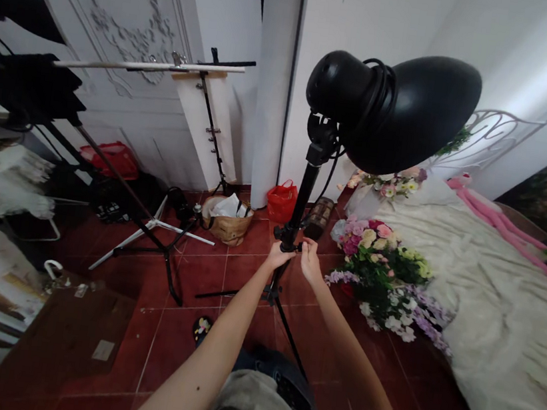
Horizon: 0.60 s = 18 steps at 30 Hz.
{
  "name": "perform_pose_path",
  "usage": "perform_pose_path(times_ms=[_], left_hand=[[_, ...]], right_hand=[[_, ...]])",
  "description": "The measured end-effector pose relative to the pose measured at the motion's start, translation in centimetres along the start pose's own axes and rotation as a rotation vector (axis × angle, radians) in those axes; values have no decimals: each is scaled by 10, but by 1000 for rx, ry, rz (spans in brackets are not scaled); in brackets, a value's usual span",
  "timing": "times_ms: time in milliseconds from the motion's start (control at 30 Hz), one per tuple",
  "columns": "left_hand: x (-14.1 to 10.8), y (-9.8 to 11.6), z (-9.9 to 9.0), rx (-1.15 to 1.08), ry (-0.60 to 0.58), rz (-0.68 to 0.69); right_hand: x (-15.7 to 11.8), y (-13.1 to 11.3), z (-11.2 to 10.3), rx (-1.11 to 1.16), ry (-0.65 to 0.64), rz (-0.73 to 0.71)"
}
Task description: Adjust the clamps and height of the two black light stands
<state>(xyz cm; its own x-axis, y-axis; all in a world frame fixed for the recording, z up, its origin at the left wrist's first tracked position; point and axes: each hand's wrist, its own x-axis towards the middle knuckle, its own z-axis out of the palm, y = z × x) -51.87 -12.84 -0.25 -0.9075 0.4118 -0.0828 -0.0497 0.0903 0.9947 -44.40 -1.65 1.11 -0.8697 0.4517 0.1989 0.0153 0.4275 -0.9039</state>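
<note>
A black studio lamp [414,112] with a wide reflector and a coiled cable is mounted on top of a black light stand [303,199]. My left hand [279,255] is closed round the stand's pole, just below a collar. To the right of the pole, my right hand [311,258] pinches a small black knob [300,245] at the same height. Below my hands the stand's legs [290,331] spread over the floor, partly hidden by my arms. The lamp's head tilts to the right, above the flowers and the bed.
Artificial flowers [374,245] crowd the right side, beside a bed with a cream cover [480,279]. Left stand a second black light stand [171,272] and a white crossbar [145,67]. A paper bag [230,227] and a red plastic bag [282,202] sit on the red tiles ahead.
</note>
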Motion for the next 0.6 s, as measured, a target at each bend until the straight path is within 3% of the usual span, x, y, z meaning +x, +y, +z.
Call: perform_pose_path(times_ms=[133, 333, 533, 600], left_hand=[[0, 2, 0, 11, -6, -9], [-2, 6, 0, 17, 7, -21], [0, 3, 0, 15, 22, -26], [0, 2, 0, -6, 19, -37]], right_hand=[[6, 1, 3, 230, 89, 123], [3, -5, -4, 437, -5, 75], [-33, -12, -15, 197, 126, -97], [-45, -13, -18, 37, 96, -175]])
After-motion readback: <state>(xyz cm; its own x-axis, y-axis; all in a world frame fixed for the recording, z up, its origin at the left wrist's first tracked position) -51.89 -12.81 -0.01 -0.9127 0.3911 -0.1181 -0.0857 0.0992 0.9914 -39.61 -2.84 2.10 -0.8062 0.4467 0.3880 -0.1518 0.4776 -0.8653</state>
